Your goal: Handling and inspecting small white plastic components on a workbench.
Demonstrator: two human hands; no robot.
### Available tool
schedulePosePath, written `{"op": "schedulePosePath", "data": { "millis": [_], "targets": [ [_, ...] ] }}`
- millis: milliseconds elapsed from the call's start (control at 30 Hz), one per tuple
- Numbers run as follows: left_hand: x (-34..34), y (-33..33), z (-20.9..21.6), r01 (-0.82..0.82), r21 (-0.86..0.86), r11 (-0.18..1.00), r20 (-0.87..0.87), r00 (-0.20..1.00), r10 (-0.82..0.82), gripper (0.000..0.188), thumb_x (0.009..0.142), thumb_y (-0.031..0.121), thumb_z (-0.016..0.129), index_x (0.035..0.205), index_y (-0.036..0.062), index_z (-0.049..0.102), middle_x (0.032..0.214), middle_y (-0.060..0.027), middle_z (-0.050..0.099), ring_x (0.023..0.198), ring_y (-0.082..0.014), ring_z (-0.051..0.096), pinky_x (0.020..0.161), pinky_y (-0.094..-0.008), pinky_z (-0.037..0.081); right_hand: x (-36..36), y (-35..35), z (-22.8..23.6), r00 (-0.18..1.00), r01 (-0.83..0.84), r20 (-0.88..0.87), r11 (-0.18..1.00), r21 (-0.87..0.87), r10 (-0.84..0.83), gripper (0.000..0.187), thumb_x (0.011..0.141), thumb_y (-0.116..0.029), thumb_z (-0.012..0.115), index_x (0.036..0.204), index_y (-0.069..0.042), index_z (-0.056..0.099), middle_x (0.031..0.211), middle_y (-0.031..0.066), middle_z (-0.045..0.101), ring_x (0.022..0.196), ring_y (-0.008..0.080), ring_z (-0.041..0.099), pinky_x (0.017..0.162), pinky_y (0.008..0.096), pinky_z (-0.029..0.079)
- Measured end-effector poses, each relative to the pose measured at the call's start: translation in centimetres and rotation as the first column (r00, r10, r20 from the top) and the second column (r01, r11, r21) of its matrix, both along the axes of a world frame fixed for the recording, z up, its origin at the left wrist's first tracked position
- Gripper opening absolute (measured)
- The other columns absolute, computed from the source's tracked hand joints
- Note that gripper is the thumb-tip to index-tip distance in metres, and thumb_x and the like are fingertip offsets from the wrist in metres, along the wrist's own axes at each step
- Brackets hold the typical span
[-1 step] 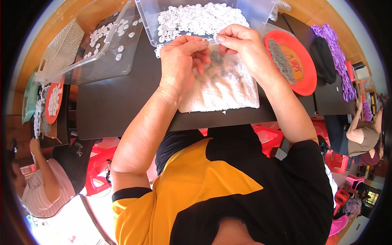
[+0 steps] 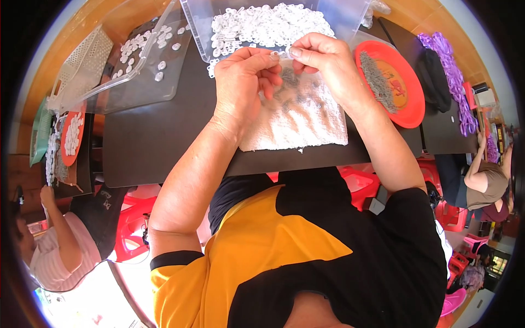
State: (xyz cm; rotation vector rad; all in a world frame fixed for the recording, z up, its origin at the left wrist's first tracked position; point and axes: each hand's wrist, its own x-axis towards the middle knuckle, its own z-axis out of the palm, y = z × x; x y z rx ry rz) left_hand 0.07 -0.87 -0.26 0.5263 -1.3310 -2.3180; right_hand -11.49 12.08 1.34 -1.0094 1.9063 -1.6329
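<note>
Moved almost nothing since the earlier frame: held the left hand (image 2: 240, 75) and right hand (image 2: 329, 61) raised close together near the far edge of a white towel (image 2: 295, 131), just in front of a clear plastic bin (image 2: 196, 27) holding a heap of white links (image 2: 270, 24). Closed thumbs and forefingers on a small white piece (image 2: 282, 54) in the narrow gap between the hands, with other fingers loosely curled. Could not tell one piece from two there. Seemed best done with light fingertip pressure, steady wrists and a low position over the towel, to catch any drop. Saw grey bits (image 2: 290, 77) on the towel, and more on a red plate (image 2: 415, 104) to the right. Found no clear difference from the earlier frame in grip, towel, bin or plate.
</note>
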Motion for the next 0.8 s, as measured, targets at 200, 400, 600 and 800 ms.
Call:
{"op": "schedulePosePath", "data": {
  "millis": [200,400,600,800],
  "targets": [
    [0.08,0.26,0.20,-0.023,-0.038,0.999,0.009,1.000,0.024,0.008,0.083,0.003,0.064,0.087,-0.0037,0.061,0.071,-0.0099,0.063,0.053,-0.0141,0.058,0.043,-0.0243,0.040,0.25,-0.01,-0.19,1.000,-0.004,0.020,0.999,-0.040,0.005,0.013,0.089,-0.012,0.064,0.091,0.001,0.066,0.079,0.0024,0.063,0.071,0.0089,0.058,0.068,0.0238,0.047],
    [0.05,0.29,0.30,-0.050,-0.070,0.996,0.024,0.998,0.052,0.008,0.082,0.003,0.064,0.085,-0.0035,0.061,0.070,-0.0095,0.063,0.052,-0.0134,0.057,0.042,-0.0239,0.039,0.25,0.01,-0.28,1.000,-0.002,0.024,0.998,-0.060,0.004,0.012,0.089,-0.011,0.065,0.092,0.001,0.067,0.078,0.0021,0.063,0.071,0.0088,0.058,0.068,0.0241,0.048],
    [0.04,0.28,0.13,-0.050,-0.100,0.994,0.018,0.998,0.052,0.007,0.082,0.003,0.064,0.084,-0.0032,0.062,0.070,-0.0094,0.063,0.052,-0.0129,0.057,0.041,-0.0239,0.039,0.21,0.00,-0.39,0.999,-0.032,-0.004,0.997,-0.065,0.032,0.012,0.089,-0.011,0.065,0.090,0.001,0.067,0.076,0.0021,0.063,0.071,0.0087,0.058,0.068,0.0239,0.048],
    [0.04,0.40,0.04,-0.007,-0.166,0.986,-0.005,1.000,0.006,0.006,0.083,0.003,0.065,0.085,-0.0033,0.063,0.072,-0.0094,0.064,0.054,-0.0124,0.058,0.042,-0.0235,0.040,0.28,-0.20,-0.53,0.997,-0.072,0.016,0.992,-0.104,0.074,0.012,0.089,-0.011,0.065,0.088,0.000,0.067,0.073,0.0017,0.063,0.070,0.0086,0.058,0.066,0.0232,0.047]
  ]
}}
